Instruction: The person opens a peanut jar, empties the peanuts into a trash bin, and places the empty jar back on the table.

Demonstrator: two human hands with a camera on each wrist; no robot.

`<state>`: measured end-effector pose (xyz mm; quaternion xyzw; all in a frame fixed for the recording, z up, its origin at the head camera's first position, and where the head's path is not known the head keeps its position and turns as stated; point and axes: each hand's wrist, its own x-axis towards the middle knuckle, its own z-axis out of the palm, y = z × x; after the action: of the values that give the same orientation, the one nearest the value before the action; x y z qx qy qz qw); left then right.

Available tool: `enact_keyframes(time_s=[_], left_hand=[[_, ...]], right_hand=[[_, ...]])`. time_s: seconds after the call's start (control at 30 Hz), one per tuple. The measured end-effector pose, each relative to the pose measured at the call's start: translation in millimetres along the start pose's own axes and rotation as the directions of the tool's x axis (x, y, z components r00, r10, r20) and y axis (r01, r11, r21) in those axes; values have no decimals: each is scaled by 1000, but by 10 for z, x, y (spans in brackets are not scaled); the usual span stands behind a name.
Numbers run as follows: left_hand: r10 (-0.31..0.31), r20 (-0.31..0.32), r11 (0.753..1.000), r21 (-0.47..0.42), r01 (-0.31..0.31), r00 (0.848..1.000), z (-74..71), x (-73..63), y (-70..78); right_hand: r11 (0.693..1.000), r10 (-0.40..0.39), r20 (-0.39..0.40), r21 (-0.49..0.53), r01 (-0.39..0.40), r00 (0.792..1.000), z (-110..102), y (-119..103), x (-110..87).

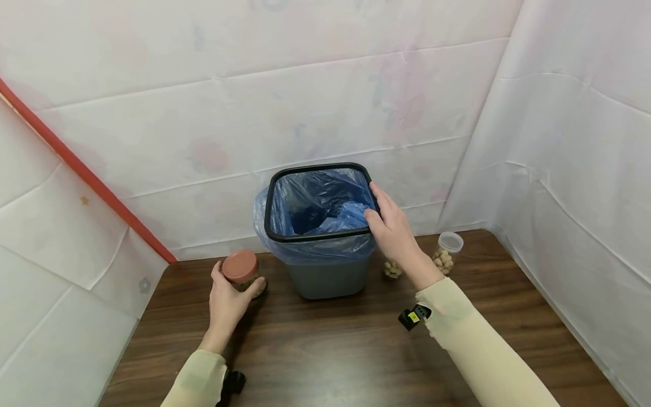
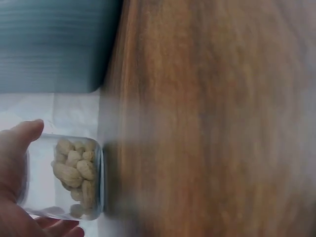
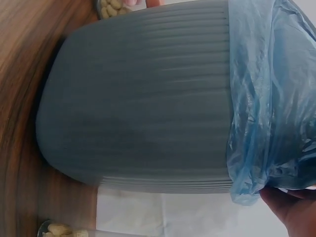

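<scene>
My left hand (image 1: pixel 227 302) grips a clear jar with a pinkish-brown lid (image 1: pixel 241 265), left of the bin. Thumb and fingers lie on opposite sides of it. Peanuts (image 2: pixel 76 170) fill its lower part in the left wrist view, and its base is close over the table. A grey trash bin (image 1: pixel 329 281) stands upright at the middle back, lined with a blue plastic bag (image 1: pixel 325 252) folded outside below its black rim (image 1: pixel 315 237). My right hand (image 1: pixel 394 234) holds the bin's right rim, thumb toward the inside and fingers along the outer edge.
Right of the bin stands a peanut jar with a whitish lid (image 1: pixel 450 242). More peanuts (image 1: pixel 393 269) show beside the bin, partly hidden by my right hand. The brown wooden table (image 1: pixel 315 350) meets a white patterned cloth (image 1: pixel 152 141) behind and at both sides.
</scene>
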<state>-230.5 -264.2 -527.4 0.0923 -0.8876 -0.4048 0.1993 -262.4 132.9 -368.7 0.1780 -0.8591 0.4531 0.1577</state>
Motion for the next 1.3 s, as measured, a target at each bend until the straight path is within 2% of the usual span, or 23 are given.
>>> enact_keyframes(time_s=[0.2,0.4,0.63,0.73,0.97,1.1,1.3], left_hand=[[-41,35,999,-31,43,999,24,-2,-28],[-88,44,993,-77,91,995,45,-4,-78],[-73,61,992,-94,78,995,51,6,-115],[-74,68,992,-93,80,995,25,4,-100],[-147,44,977,-148,152,988,-102,-73,-40],[-137,26,975,-172,140,990,-151,-144,-4],[-82,0,978,-193,80,997,-191,-271,73]], right_hand=[[999,-38,-48,4,39,998,40,27,-4],[999,-49,-69,6,50,996,74,45,-9],[999,-44,-81,3,44,996,78,64,-17],[999,-48,-85,3,48,995,77,76,-19],[998,-59,-90,11,60,994,91,73,-9],[998,-60,-104,14,61,993,105,64,-14],[999,-41,-110,27,44,993,120,44,-23]])
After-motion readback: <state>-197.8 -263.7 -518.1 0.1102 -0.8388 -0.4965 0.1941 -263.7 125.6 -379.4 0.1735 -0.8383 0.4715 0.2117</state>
